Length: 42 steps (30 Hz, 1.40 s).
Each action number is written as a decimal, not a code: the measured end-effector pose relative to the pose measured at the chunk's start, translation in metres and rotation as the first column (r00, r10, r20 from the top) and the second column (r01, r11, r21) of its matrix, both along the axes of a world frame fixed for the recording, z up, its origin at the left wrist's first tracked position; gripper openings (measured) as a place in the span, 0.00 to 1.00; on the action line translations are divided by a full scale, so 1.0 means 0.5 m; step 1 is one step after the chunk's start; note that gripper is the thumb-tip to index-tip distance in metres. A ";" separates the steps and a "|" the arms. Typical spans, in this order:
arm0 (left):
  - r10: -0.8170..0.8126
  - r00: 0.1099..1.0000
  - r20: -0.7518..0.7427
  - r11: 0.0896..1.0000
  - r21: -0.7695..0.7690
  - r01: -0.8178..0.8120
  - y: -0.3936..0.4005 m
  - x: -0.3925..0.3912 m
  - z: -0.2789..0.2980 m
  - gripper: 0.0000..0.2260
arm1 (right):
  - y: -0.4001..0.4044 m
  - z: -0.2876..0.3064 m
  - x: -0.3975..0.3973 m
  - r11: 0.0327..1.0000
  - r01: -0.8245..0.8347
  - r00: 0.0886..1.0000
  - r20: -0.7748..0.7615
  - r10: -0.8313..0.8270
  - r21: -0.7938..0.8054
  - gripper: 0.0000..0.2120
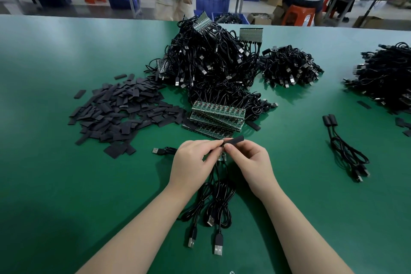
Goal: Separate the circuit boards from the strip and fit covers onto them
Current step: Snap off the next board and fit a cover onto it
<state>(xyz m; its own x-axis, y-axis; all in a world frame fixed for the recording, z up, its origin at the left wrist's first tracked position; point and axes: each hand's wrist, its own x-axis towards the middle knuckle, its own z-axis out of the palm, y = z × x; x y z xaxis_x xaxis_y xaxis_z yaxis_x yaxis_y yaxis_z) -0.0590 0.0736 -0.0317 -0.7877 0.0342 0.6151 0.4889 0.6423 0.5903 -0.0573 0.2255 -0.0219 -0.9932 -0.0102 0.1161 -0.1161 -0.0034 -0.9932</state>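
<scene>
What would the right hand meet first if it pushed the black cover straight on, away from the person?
Most likely the stack of board strips, which lies just beyond the cover that the right hand pinches. Depth is unclear; held above the table, the cover might pass over the stack.

I have one wide head-worn view, looking forward and down across the green matted tabletop (66, 55) from its near edge, close over it; its far edge seems bowed.
</scene>
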 end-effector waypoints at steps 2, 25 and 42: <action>0.014 1.000 -0.004 1.000 -0.004 -0.014 0.001 -0.001 0.000 0.08 | -0.002 -0.001 -0.001 1.000 0.007 1.000 0.009 -0.007 -0.004 0.09; -0.021 1.000 -0.001 1.000 0.015 0.021 -0.003 0.001 0.004 0.09 | -0.003 -0.007 -0.001 0.999 0.011 1.000 -0.014 -0.010 0.030 0.08; -0.014 1.000 0.001 1.000 -0.009 0.014 -0.008 -0.004 0.001 0.08 | 0.007 -0.009 -0.005 0.994 0.048 0.996 0.077 -0.041 -0.098 0.09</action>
